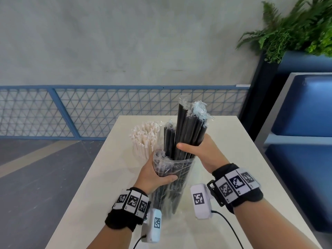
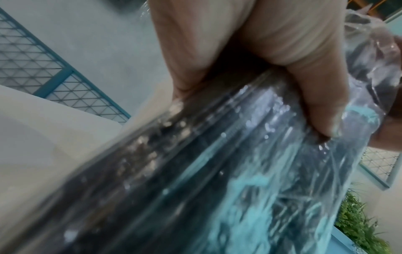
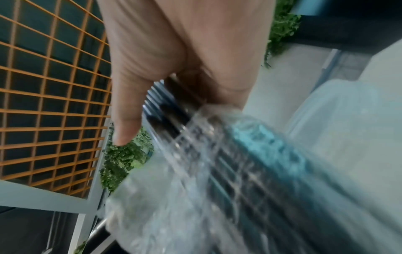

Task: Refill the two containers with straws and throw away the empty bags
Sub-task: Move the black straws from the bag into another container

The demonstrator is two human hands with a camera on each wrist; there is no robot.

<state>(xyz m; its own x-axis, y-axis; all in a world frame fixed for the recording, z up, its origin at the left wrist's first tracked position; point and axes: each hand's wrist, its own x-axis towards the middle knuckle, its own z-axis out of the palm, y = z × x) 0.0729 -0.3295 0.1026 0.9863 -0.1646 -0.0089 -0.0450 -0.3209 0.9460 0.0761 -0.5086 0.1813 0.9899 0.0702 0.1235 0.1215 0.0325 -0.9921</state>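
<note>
A clear plastic bag (image 1: 172,191) of black straws stands upright on the beige table (image 1: 233,177). My left hand (image 1: 162,169) grips the bag just below its open, crumpled mouth. My right hand (image 1: 192,143) grips a thick bundle of black straws (image 1: 190,126), raised partly out of the bag, with torn clear wrap at its top. In the left wrist view my thumb presses on the bag (image 2: 239,171). In the right wrist view my fingers curl round the straws (image 3: 169,106) above the bag (image 3: 195,189). White wrapped straws (image 1: 145,139) stand upright behind; their container is hard to make out.
A few shorter black straws (image 1: 168,139) stand between the white straws and the raised bundle; I cannot tell what holds them. A blue mesh railing (image 1: 89,112) runs behind the table. A blue bench (image 1: 301,108) and a fern planter (image 1: 291,29) are at the right.
</note>
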